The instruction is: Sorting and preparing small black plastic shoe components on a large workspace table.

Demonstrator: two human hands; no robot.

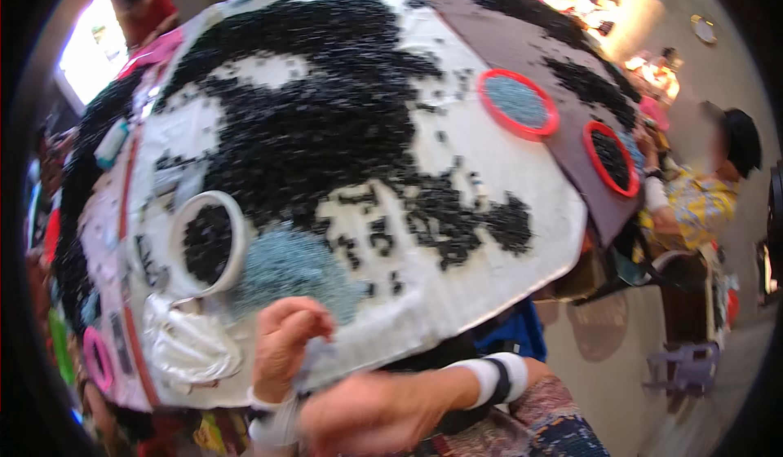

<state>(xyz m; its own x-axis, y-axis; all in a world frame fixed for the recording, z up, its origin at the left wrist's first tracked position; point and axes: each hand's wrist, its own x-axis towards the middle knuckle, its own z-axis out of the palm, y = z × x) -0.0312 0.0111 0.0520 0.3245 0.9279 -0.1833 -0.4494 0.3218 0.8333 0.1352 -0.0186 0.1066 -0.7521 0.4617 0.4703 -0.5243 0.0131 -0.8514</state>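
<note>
My left hand (pixel 287 341) is raised at the table's near edge, fingers curled in, beside a heap of small blue-grey pieces (pixel 285 265). Whatever it may hold is too small or hidden to make out. My right hand (pixel 359 415) is lower and closer to me, crossing in front of the left wrist. Motion smears its fingers. A white round bowl (pixel 241 241) with black pieces in it stands tilted left of the heap. Beyond spreads a large layer of small black pieces (pixel 310 123) on a white sheet (pixel 522 269).
A bundled white plastic bag (pixel 188 343) lies left of my left hand. Right of the black layer is a red-rimmed tray (pixel 551 123) of blue-grey pieces; another red-rimmed tray (pixel 601 172) holds black ones. A person (pixel 693 196) in a black cap works at the right; a purple stool (pixel 683 367) stands below.
</note>
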